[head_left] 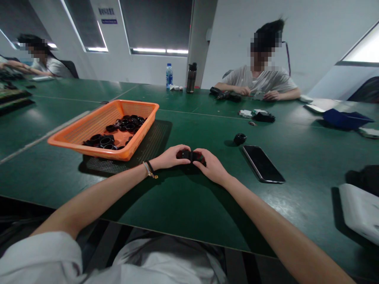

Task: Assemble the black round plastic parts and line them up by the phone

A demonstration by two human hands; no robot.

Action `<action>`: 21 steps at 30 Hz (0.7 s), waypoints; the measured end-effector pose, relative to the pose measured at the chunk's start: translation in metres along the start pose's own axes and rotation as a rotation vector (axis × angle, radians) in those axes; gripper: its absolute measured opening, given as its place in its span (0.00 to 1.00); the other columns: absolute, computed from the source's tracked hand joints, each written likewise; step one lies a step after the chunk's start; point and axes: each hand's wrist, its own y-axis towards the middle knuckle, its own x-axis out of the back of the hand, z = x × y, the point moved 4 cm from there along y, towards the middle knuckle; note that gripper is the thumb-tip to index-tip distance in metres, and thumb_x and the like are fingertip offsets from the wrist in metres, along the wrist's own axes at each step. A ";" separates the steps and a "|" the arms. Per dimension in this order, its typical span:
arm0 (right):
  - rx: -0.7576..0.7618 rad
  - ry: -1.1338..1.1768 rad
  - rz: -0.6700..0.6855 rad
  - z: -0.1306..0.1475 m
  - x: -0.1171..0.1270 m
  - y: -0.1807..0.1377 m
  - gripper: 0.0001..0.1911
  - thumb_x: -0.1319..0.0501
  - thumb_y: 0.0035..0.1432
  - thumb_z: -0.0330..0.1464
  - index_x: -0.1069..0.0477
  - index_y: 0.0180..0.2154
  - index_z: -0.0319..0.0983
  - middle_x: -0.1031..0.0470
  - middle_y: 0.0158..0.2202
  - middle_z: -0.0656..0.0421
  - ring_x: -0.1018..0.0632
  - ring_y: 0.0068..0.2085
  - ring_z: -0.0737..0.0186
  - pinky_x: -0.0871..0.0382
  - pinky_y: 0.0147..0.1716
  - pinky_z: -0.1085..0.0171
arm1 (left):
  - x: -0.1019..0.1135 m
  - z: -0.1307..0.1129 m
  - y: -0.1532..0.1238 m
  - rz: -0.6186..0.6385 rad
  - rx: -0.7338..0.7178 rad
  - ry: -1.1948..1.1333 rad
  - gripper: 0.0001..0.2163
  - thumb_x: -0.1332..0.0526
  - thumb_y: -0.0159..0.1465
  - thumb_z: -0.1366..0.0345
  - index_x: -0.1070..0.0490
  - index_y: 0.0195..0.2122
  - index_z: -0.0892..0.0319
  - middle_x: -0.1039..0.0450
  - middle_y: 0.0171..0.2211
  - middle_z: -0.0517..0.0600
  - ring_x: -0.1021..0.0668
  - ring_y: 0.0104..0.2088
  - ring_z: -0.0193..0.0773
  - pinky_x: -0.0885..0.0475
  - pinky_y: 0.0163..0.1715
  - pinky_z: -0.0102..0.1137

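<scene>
Just above the green table (177, 205), my left hand (170, 157) and my right hand (210, 165) meet in front of me. Between them is a small black part (191, 156) with a few reddish spots. The fingers of both hands are closed around it, one hand at each end. Whether it is one piece or two pressed together I cannot tell. To the left stands an orange plastic basket (89, 118) holding several black ring-shaped parts (127, 123). A single black round part (239, 138) lies on the table to the right of my hands.
A phone (263, 163) lies right of my right hand, with a white box-like object (359, 211) at the far right. Across the table are a water bottle (169, 75), a dark bottle (191, 78), a blue tray (345, 119) and a seated person (257, 81). Another person (49, 65) sits far left.
</scene>
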 end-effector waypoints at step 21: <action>-0.059 -0.039 0.001 0.001 0.000 0.003 0.10 0.46 0.56 0.28 0.35 0.42 0.37 0.29 0.37 0.53 0.28 0.39 0.59 0.33 0.40 0.57 | 0.001 -0.002 0.000 0.012 -0.009 0.038 0.18 0.38 0.54 0.62 0.35 0.45 0.62 0.31 0.41 0.53 0.28 0.40 0.38 0.33 0.41 0.32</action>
